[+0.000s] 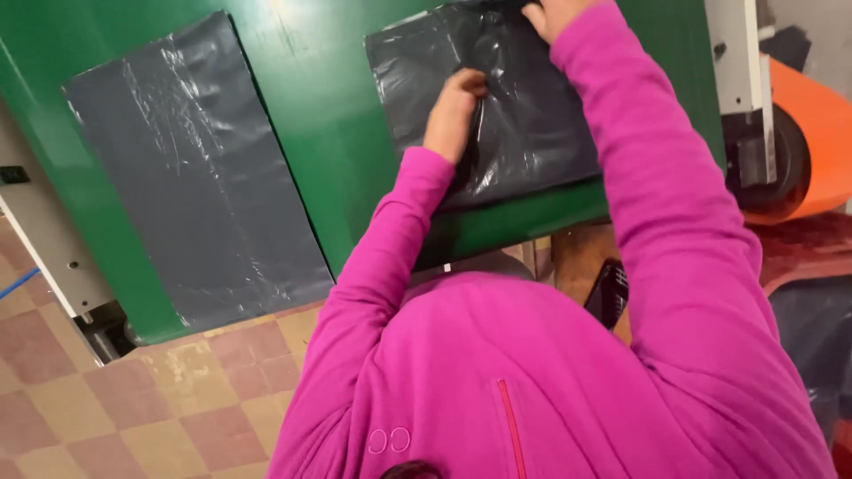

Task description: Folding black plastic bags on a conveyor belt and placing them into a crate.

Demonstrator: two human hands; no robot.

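Note:
A crumpled dark grey plastic bag (532, 133) lies on the green table (328, 115) at its near edge. My left hand (454, 106) presses into the bag's middle with curled fingers, pinching a fold of the plastic. My right hand (555, 13) reaches to the bag's far top edge and grips it there; part of that hand is cut off by the frame's top. Both my arms are in bright pink sleeves.
A second flat dark grey bag (195, 168) lies on the table to the left. An orange roll (812, 133) on a white machine frame (741, 53) stands at the right. Below is a checkered tile floor (151, 390); a dark phone-like object (608, 293) rests beside my torso.

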